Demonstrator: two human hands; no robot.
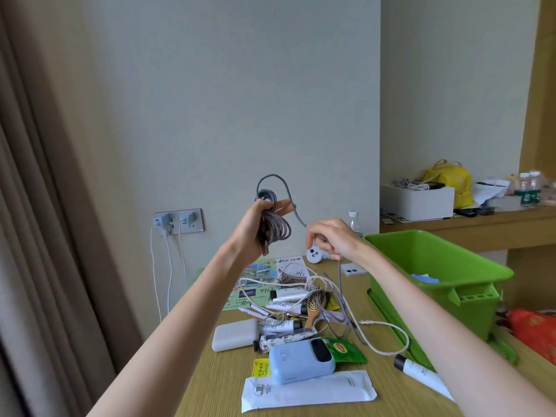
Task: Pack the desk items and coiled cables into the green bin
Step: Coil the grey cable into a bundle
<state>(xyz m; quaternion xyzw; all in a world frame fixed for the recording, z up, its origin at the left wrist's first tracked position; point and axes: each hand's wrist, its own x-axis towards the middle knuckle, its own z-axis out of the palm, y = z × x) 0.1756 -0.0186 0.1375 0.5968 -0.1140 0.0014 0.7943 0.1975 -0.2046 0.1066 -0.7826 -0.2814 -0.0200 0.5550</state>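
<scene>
I am looking down at a wooden desk [210,380] where clutter is lying below my arms: a hairbrush [316,299], a blue power bank [301,361] resting partly on a flat white tube [307,389], a white power bank [234,334] and a loose white cable [388,326] looping through the pile. The green bin [436,260] is sitting on the desk's right side, holding a small blue item [425,278]; the rest of its inside is hidden from me. Beyond it a white box [418,201] on a shelf is holding grey cords.

I am holding the braided cable [275,224], grey-purple, up in the air above the pile. My left hand [261,224] is gripping its wound loops, fingers curled round them. My right hand [331,239] is pinching the free length, which is trailing down into the tangle beside the hairbrush.
</scene>
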